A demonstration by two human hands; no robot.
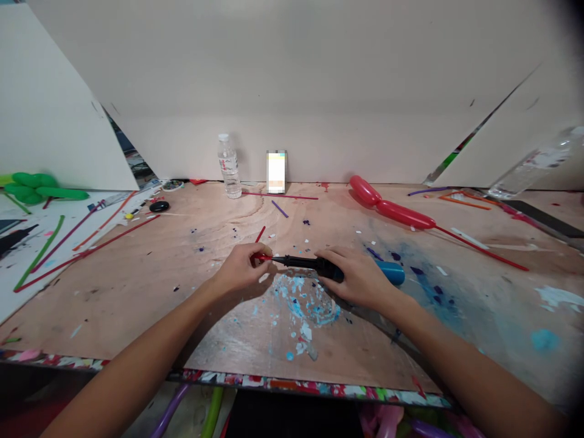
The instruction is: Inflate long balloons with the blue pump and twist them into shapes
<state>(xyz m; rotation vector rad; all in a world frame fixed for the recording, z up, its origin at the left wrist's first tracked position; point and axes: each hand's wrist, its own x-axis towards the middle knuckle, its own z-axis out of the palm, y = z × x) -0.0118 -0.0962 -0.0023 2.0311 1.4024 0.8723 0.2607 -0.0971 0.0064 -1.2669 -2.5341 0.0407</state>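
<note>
My left hand (241, 266) pinches a red uninflated balloon (261, 233) at the tip of a hand pump. Part of that balloon sticks up past my fingers. The balloon pump (301, 262) lies nearly level, with a black tapered nozzle and a blue barrel (391, 273). My right hand (349, 272) is wrapped over the black part of the pump, close to the table. Whether the balloon's mouth is over the nozzle tip is hidden by my left fingers. To the right lies a partly inflated red balloon (406, 214) with a bend in it and a long limp tail.
Against the back board stand a water bottle (229, 167) and a phone (276, 173). A green twisted balloon (34, 187) and several limp balloons lie on the left. Another bottle (529, 167) leans at the right. The paint-stained table (219, 340) has a front edge near my forearms.
</note>
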